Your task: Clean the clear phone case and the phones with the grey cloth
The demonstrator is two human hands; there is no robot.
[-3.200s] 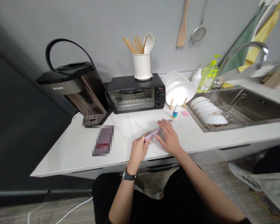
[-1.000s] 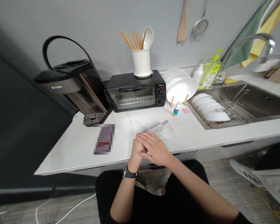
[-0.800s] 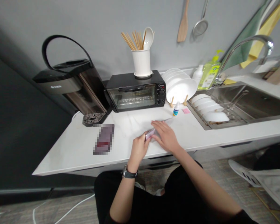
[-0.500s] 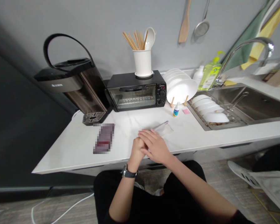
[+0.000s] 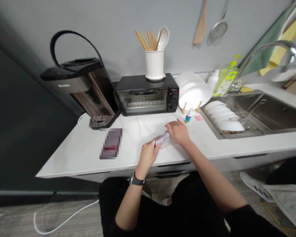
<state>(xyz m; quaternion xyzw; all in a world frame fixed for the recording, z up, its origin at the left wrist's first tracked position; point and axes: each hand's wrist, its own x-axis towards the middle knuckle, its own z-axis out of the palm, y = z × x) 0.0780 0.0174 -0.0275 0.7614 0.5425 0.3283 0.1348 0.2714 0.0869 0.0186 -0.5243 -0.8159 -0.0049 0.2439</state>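
One thin pale-purple thing in head view, over white counter. Left hand pinches near end, thumb one side, fingers other, likely for steady grip. Right hand bends over far end, fingers curled; tips hidden, cannot tell if pinching. Small bottle upright nearby, maybe for easy reach.

Toaster oven, "Midea" at top edge of control panel, dispenser, 1 pale logo, illegible, bottle, label too small to read
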